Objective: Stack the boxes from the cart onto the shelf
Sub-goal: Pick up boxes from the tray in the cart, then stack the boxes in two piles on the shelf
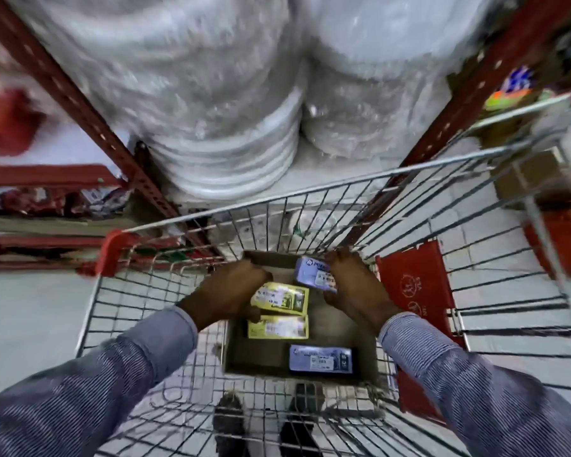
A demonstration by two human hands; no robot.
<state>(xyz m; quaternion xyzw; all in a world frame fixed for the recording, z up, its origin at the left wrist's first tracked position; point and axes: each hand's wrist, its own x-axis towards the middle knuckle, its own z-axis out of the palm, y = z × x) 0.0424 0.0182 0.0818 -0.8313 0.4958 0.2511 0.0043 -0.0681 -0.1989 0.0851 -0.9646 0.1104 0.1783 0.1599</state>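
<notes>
Four boxes point(279, 297) in cart point(409, 179).

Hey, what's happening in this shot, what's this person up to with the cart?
A person is leaning over a wire shopping cart parked at a red shelf rack. Both hands are down in an open cardboard carton holding small boxes. The right hand grips a purple box, tilted up off the carton floor. The left hand rests on a yellow box. Another yellow box and another purple box lie flat nearby.
</notes>
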